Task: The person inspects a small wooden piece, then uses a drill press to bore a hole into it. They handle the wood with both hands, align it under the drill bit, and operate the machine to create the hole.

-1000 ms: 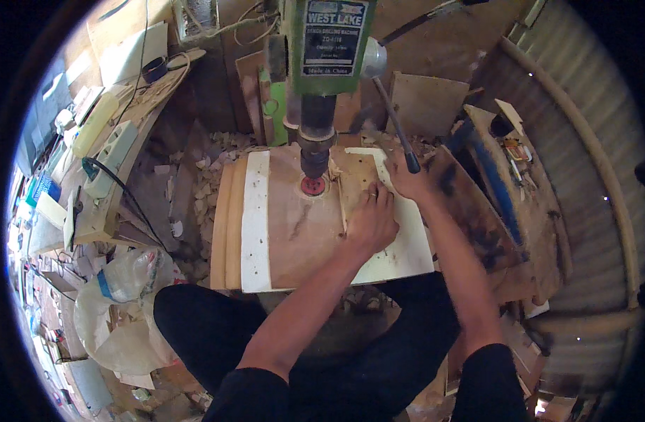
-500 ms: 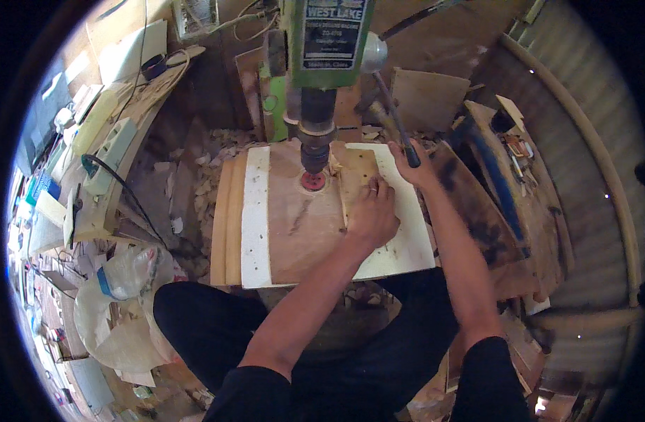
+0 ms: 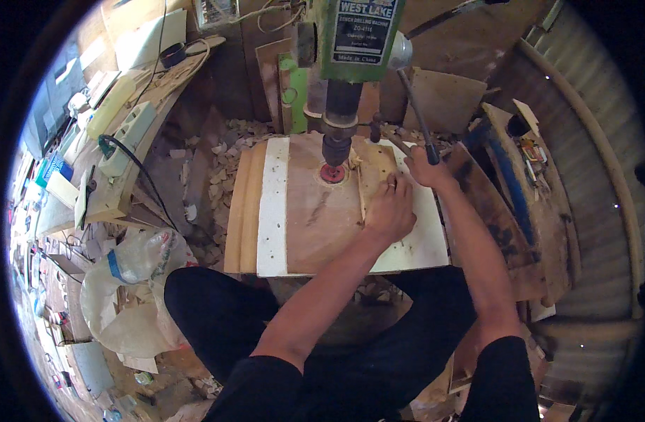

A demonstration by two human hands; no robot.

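Under the green drill press (image 3: pixel 358 42), a red hole saw (image 3: pixel 332 174) in the chuck (image 3: pixel 336 149) meets a brown plywood sheet (image 3: pixel 315 235), with a pale ring around it. The sheet lies on a white board (image 3: pixel 272 239). My left hand (image 3: pixel 391 214) presses with bent, closed fingers on a tan wood piece (image 3: pixel 374 179) along the sheet's right side. Beyond it, my right hand (image 3: pixel 428 172) is closed at the lower end of the press's feed lever (image 3: pixel 419 116). Its fingers are partly hidden, and the lever's black tip overlaps the hand.
Wood offcuts (image 3: pixel 238 141) litter the floor behind the board. On the left is a bench (image 3: pixel 136 186) with a power strip (image 3: pixel 128 139), and a plastic bag (image 3: pixel 150 257) of scraps stands below it. A wooden stand (image 3: pixel 547 232) rises at the right. My knees flank the board's near edge.
The whole view has shifted, so the press, board and hands appear farther right. Both hands keep about the same places relative to the work.
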